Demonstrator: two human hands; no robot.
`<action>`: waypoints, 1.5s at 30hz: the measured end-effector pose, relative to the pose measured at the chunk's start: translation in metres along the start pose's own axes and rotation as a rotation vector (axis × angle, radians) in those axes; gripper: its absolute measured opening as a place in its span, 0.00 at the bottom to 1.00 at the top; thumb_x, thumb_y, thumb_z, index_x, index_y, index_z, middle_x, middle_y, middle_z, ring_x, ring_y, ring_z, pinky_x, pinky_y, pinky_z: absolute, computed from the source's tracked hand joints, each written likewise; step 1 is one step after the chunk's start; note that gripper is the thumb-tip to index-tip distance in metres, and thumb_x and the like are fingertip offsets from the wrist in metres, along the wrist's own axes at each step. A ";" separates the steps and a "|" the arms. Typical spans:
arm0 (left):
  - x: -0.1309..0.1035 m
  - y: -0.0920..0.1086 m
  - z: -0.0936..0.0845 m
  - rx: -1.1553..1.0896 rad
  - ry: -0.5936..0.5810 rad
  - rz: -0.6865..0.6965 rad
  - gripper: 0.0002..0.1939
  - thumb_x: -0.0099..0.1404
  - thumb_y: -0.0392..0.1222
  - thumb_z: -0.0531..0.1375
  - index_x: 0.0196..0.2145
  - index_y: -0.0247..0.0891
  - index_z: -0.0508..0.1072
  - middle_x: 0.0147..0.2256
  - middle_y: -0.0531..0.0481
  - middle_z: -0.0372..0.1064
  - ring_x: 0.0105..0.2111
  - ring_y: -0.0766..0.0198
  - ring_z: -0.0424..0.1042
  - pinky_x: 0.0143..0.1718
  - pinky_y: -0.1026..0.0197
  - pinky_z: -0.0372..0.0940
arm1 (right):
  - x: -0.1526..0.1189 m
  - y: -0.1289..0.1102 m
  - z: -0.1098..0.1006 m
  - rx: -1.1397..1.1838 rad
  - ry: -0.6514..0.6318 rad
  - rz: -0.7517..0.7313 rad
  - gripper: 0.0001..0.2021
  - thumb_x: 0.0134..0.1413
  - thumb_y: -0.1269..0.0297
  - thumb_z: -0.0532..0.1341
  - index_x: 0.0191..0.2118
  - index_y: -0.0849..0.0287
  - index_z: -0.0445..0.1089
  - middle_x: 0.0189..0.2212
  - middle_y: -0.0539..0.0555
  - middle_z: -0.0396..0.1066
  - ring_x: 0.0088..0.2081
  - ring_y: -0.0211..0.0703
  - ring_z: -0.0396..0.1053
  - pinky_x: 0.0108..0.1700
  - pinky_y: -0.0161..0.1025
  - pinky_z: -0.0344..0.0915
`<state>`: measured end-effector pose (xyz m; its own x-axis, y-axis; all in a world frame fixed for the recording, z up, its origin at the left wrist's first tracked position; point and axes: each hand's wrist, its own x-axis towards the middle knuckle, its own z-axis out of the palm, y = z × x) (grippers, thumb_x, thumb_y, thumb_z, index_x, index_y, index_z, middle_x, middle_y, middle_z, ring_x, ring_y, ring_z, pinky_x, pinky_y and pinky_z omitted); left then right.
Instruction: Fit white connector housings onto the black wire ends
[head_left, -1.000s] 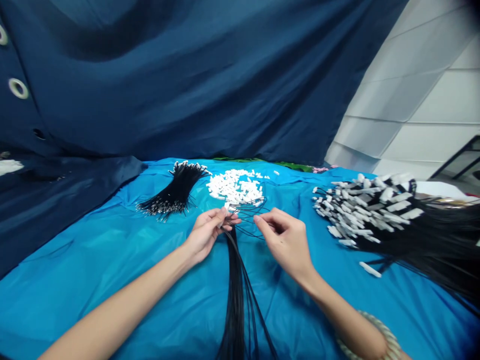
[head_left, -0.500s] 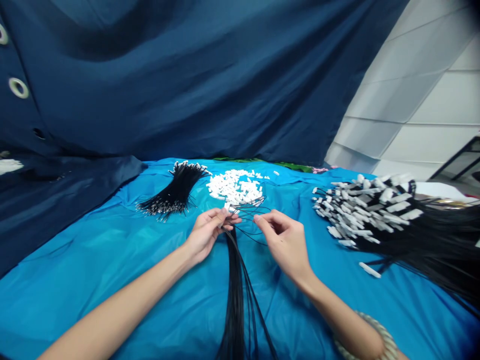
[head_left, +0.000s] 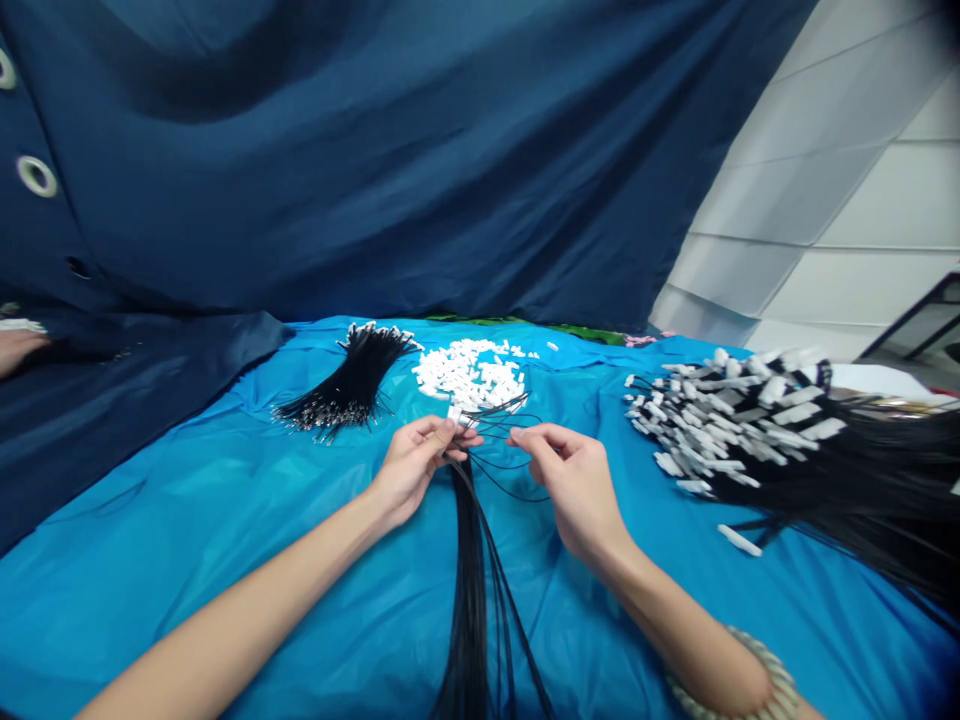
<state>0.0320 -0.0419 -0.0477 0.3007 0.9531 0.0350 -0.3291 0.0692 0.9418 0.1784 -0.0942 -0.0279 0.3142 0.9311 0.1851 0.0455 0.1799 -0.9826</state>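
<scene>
My left hand (head_left: 417, 462) is closed, its thumb and fingers pinching a small white plastic piece (head_left: 454, 413) with thin black cords. Loose ends of those cords (head_left: 495, 410) fan out to the right, and some loop below. My right hand (head_left: 574, 475) pinches with thumb and forefinger beside these loops; a single thin black cord seems to be at its fingertips, too fine to make out fully. Below my left hand, a long bundle of black cords (head_left: 466, 580) runs down the blue cloth towards me. Just beyond the hands lies a heap of small white plastic pieces (head_left: 472, 370).
Left of the heap is a sheaf of short black cords (head_left: 352, 380) with silvery tips. A large pile of black cords with white ends (head_left: 742, 410) lies right. Blue cloth (head_left: 300, 580) covers the surface; a dark curtain (head_left: 375, 160) hangs behind. Another person's hand (head_left: 19, 350) is far left.
My right hand has shifted very slightly, its fingertips still near the cord loops. The lower loop has swung a little right. Another person's hand has come in at the left edge.
</scene>
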 end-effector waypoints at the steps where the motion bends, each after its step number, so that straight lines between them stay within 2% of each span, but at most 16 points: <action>1: 0.000 0.000 0.000 0.002 0.000 0.000 0.09 0.51 0.43 0.60 0.25 0.32 0.69 0.31 0.45 0.72 0.35 0.60 0.71 0.29 0.66 0.63 | 0.000 0.000 0.000 0.006 0.000 0.004 0.11 0.40 0.58 0.61 0.21 0.63 0.69 0.13 0.46 0.57 0.16 0.30 0.48 0.18 0.31 0.44; 13: 0.000 -0.001 -0.001 0.015 0.003 0.017 0.09 0.52 0.44 0.60 0.25 0.33 0.70 0.31 0.46 0.72 0.35 0.62 0.71 0.30 0.66 0.63 | -0.002 -0.004 0.002 0.072 -0.069 0.091 0.11 0.40 0.59 0.60 0.20 0.63 0.69 0.10 0.43 0.48 0.16 0.29 0.43 0.18 0.31 0.42; 18: 0.000 -0.001 -0.002 0.024 -0.009 0.025 0.09 0.52 0.44 0.60 0.26 0.33 0.70 0.30 0.46 0.72 0.35 0.61 0.71 0.30 0.65 0.64 | -0.003 -0.003 0.003 0.005 -0.103 0.059 0.12 0.44 0.58 0.59 0.21 0.63 0.67 0.11 0.44 0.49 0.16 0.30 0.45 0.19 0.31 0.44; 20: 0.000 0.000 -0.002 0.025 -0.019 0.026 0.09 0.51 0.43 0.60 0.25 0.33 0.70 0.30 0.45 0.72 0.34 0.61 0.71 0.29 0.65 0.63 | -0.003 -0.001 0.001 -0.112 -0.107 -0.047 0.13 0.47 0.58 0.56 0.22 0.62 0.67 0.13 0.45 0.52 0.17 0.31 0.48 0.20 0.32 0.48; 21: 0.000 0.000 -0.002 0.024 -0.025 0.022 0.09 0.51 0.43 0.60 0.25 0.32 0.70 0.30 0.45 0.72 0.34 0.61 0.71 0.28 0.65 0.63 | -0.003 0.000 0.000 -0.209 -0.100 -0.148 0.13 0.49 0.58 0.55 0.22 0.62 0.66 0.15 0.47 0.55 0.19 0.33 0.51 0.21 0.32 0.50; 25: -0.001 0.000 -0.002 0.012 -0.069 -0.023 0.09 0.53 0.43 0.59 0.26 0.32 0.70 0.29 0.45 0.72 0.31 0.63 0.71 0.26 0.67 0.62 | -0.002 0.001 -0.006 -0.681 0.012 -0.685 0.09 0.50 0.63 0.55 0.23 0.59 0.66 0.28 0.55 0.63 0.34 0.44 0.58 0.34 0.40 0.58; 27: -0.001 -0.001 -0.002 0.023 -0.135 -0.063 0.10 0.53 0.43 0.59 0.26 0.31 0.70 0.27 0.45 0.71 0.28 0.65 0.70 0.25 0.68 0.61 | 0.000 0.000 -0.009 -0.773 -0.018 -0.842 0.07 0.50 0.65 0.56 0.24 0.59 0.66 0.37 0.56 0.64 0.43 0.49 0.57 0.42 0.45 0.57; 28: -0.002 -0.002 -0.002 0.032 -0.173 -0.081 0.10 0.53 0.42 0.59 0.26 0.31 0.70 0.27 0.45 0.71 0.27 0.66 0.69 0.25 0.68 0.61 | 0.002 -0.001 -0.010 -0.770 -0.080 -0.874 0.06 0.50 0.66 0.56 0.24 0.58 0.66 0.41 0.56 0.64 0.46 0.50 0.55 0.45 0.47 0.55; 32: -0.003 -0.003 -0.003 0.047 -0.267 -0.127 0.09 0.52 0.41 0.60 0.26 0.30 0.70 0.25 0.47 0.70 0.23 0.69 0.67 0.23 0.68 0.61 | 0.007 -0.003 -0.014 -0.601 -0.399 -0.809 0.06 0.52 0.70 0.54 0.27 0.58 0.65 0.43 0.53 0.66 0.50 0.44 0.57 0.50 0.46 0.54; 34: -0.003 -0.003 -0.003 0.047 -0.276 -0.136 0.09 0.52 0.41 0.60 0.25 0.30 0.70 0.25 0.48 0.69 0.21 0.71 0.66 0.23 0.68 0.61 | 0.008 -0.004 -0.014 -0.496 -0.487 -0.731 0.06 0.52 0.71 0.53 0.27 0.59 0.64 0.42 0.54 0.67 0.48 0.42 0.60 0.49 0.43 0.57; 38: -0.003 -0.004 -0.002 0.047 -0.281 -0.137 0.09 0.52 0.41 0.60 0.25 0.31 0.70 0.24 0.49 0.68 0.19 0.72 0.65 0.22 0.68 0.60 | 0.008 -0.005 -0.013 -0.399 -0.529 -0.632 0.07 0.53 0.71 0.53 0.26 0.60 0.65 0.41 0.54 0.67 0.43 0.40 0.64 0.44 0.40 0.61; 45: -0.004 -0.005 -0.002 0.054 -0.276 -0.136 0.09 0.52 0.41 0.60 0.25 0.30 0.70 0.25 0.48 0.68 0.20 0.71 0.66 0.22 0.68 0.60 | 0.008 -0.004 -0.014 -0.356 -0.538 -0.613 0.07 0.52 0.73 0.53 0.26 0.61 0.65 0.40 0.56 0.67 0.43 0.40 0.64 0.45 0.40 0.60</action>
<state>0.0308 -0.0451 -0.0535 0.5733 0.8193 -0.0102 -0.2234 0.1682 0.9601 0.1935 -0.0918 -0.0223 -0.3461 0.7428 0.5732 0.3798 0.6695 -0.6384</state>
